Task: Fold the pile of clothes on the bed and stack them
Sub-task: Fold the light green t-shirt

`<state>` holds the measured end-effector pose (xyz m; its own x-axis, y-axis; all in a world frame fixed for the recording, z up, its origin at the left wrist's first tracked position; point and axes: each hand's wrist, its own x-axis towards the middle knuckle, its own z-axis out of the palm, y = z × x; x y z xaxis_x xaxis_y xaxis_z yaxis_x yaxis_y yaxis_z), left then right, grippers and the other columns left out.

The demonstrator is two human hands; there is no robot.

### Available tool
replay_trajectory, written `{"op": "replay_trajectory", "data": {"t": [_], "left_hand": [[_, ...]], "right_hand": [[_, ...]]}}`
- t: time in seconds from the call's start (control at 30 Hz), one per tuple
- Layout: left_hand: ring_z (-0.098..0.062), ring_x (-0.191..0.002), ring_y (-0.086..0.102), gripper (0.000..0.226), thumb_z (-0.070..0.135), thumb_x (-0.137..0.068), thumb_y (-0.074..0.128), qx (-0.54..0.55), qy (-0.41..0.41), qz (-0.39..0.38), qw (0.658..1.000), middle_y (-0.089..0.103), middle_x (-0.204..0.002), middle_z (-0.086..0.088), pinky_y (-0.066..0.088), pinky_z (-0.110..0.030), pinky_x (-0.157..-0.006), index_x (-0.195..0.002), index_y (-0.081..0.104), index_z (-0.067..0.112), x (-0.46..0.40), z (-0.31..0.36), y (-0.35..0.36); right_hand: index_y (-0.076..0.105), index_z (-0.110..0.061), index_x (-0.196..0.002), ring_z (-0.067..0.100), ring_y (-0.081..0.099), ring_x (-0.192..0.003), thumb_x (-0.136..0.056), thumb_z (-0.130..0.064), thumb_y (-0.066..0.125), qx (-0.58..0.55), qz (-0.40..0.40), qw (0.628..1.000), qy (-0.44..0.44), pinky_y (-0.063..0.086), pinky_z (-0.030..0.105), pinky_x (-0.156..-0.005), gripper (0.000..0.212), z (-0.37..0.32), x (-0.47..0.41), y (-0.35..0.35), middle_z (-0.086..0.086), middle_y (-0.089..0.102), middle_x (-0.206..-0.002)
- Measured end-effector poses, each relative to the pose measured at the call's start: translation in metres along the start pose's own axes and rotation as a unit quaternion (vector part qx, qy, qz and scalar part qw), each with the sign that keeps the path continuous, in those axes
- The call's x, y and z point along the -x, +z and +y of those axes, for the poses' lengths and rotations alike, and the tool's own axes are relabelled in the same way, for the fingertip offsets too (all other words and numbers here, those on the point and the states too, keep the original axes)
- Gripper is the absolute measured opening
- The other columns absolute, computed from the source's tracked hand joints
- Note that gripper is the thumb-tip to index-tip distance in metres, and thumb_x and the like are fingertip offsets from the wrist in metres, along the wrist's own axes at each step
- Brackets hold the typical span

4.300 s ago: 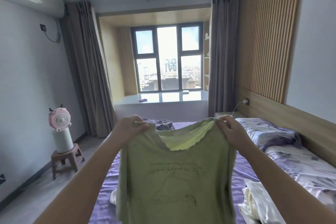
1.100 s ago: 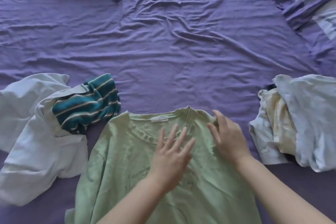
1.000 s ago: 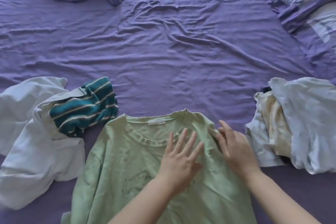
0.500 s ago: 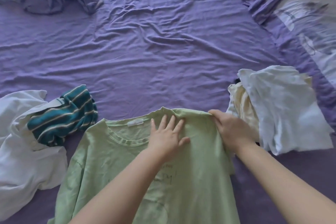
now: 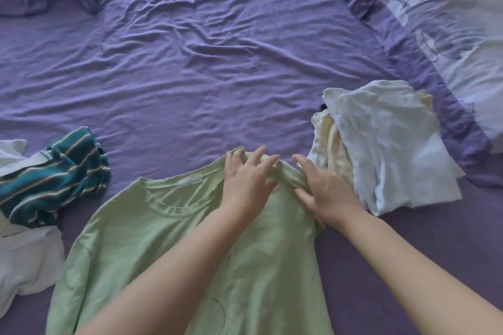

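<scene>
Covering the bed, a wrinkled purple sheet [image 5: 206, 68] is seen; on its near edge a pale green cotton T-shirt [image 5: 168, 247] is laid flat. Its right shoulder is pressed by the left hand [image 5: 249, 179] and right hand [image 5: 325, 192], fingers spread.

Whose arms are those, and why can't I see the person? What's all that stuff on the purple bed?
The camera sits on the person's head and looks down, so you see only their two arms, as if through their eyes. No robot here, just someone folding laundry. A light green T-shirt lies spread flat on the purple sheet. The left hand presses flat on the shirt near its collar, fingers spread. The right hand rests on the shirt's shoulder edge; neither hand lifts anything. Left of the shirt is a crumpled teal striped garment with white clothes. On the right sits a heap of white and cream clothes. A flowered pillow lies at the top right.
</scene>
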<state>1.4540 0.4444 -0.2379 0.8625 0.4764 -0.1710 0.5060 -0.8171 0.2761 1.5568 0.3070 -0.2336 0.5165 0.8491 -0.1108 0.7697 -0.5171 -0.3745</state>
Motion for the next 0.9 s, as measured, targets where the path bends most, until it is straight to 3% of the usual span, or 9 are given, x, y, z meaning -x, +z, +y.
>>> {"op": "replay_trajectory", "data": {"t": [0.07,0.2,0.27,0.37,0.5,0.63,0.77,0.83,0.9], "left_hand": [[-0.032,-0.143,0.008,0.054,0.047,-0.091,0.051,-0.025,-0.027,-0.003,0.999,0.019,-0.156,0.006,-0.003,-0.051,-0.116,-0.141,0.033,0.041,-0.005,0.002,0.001],[-0.029,-0.144,-0.018,0.064,0.052,-0.093,0.042,-0.067,-0.112,-0.116,0.985,-0.007,-0.159,-0.003,-0.007,-0.052,-0.116,-0.148,0.014,0.037,-0.014,-0.023,0.004],[-0.023,-0.145,-0.014,0.061,0.049,-0.095,0.04,0.009,-0.119,-0.095,0.988,-0.005,-0.159,0.001,-0.004,-0.048,-0.116,-0.149,0.013,0.037,-0.017,-0.033,0.003],[-0.023,-0.146,0.004,0.054,0.02,-0.096,0.041,0.116,-0.198,0.001,0.973,0.014,-0.158,-0.003,0.007,-0.045,-0.118,-0.148,0.025,0.025,-0.01,-0.06,0.0],[-0.029,-0.142,0.019,0.06,0.0,-0.087,0.041,0.044,-0.296,0.01,0.954,0.03,-0.151,-0.011,0.016,-0.041,-0.116,-0.145,0.031,0.013,0.016,-0.127,-0.006],[-0.025,-0.141,0.022,0.063,0.009,-0.089,0.046,-0.043,-0.3,-0.013,0.953,0.031,-0.151,-0.004,0.018,-0.044,-0.116,-0.147,0.026,0.02,0.049,-0.161,-0.012],[-0.028,-0.131,0.036,0.064,0.036,-0.089,0.051,0.073,-0.347,0.023,0.935,0.045,-0.141,-0.009,0.032,-0.041,-0.107,-0.146,0.029,0.018,0.069,-0.181,-0.02],[-0.027,-0.126,0.042,0.071,0.046,-0.079,0.041,0.118,-0.348,0.035,0.929,0.052,-0.136,-0.007,0.034,-0.041,-0.104,-0.145,0.033,0.021,0.073,-0.192,-0.026],[-0.024,-0.121,0.047,0.07,0.042,-0.076,0.041,0.096,-0.326,0.036,0.94,0.056,-0.13,-0.003,0.035,-0.04,-0.102,-0.142,0.036,0.022,0.078,-0.203,-0.03]], "right_hand": [[0.032,-0.024,-0.141,0.032,0.059,-0.1,-0.093,-0.03,0.05,-0.037,0.024,0.999,-0.003,0.041,0.037,-0.078,0.052,-0.001,0.002,-0.007,0.008,0.063,-0.11],[0.032,-0.029,-0.14,0.027,0.057,-0.105,-0.096,-0.028,0.042,-0.01,-0.01,1.0,-0.002,0.042,0.037,-0.082,0.045,-0.003,0.005,-0.008,0.001,0.06,-0.118],[0.028,-0.028,-0.141,0.028,0.057,-0.105,-0.096,-0.027,0.041,0.011,-0.025,0.999,0.025,0.043,0.037,-0.084,0.047,0.0,0.005,-0.006,0.001,0.059,-0.12],[0.029,-0.023,-0.141,0.026,0.056,-0.106,-0.095,-0.027,0.043,0.069,-0.021,0.996,0.055,0.043,0.035,-0.082,0.048,0.0,0.003,-0.004,0.0,0.055,-0.124],[0.064,-0.01,-0.103,0.028,0.062,-0.073,-0.059,-0.019,0.083,0.148,0.064,0.986,-0.039,0.05,0.035,-0.061,0.048,-0.013,-0.006,0.009,0.005,0.065,-0.088],[0.068,-0.013,-0.087,0.025,0.065,-0.074,-0.051,-0.016,0.085,0.111,0.033,0.986,-0.123,0.052,0.034,-0.062,0.04,-0.051,-0.026,0.039,0.003,0.068,-0.085],[0.068,-0.016,-0.101,0.026,0.066,-0.098,-0.058,-0.013,0.084,0.088,-0.013,0.987,-0.137,0.054,0.038,-0.074,0.046,-0.089,-0.048,0.072,0.006,0.069,-0.106],[0.052,-0.016,-0.13,0.027,0.043,-0.13,-0.082,-0.008,0.063,0.087,-0.012,0.99,-0.111,0.039,0.042,-0.1,0.051,-0.099,-0.063,0.081,0.009,0.048,-0.139],[0.018,-0.022,-0.148,0.023,0.012,-0.144,-0.093,-0.007,0.038,0.123,-0.043,0.989,-0.07,0.014,0.041,-0.114,0.06,-0.103,-0.078,0.08,0.002,0.016,-0.156]]}}
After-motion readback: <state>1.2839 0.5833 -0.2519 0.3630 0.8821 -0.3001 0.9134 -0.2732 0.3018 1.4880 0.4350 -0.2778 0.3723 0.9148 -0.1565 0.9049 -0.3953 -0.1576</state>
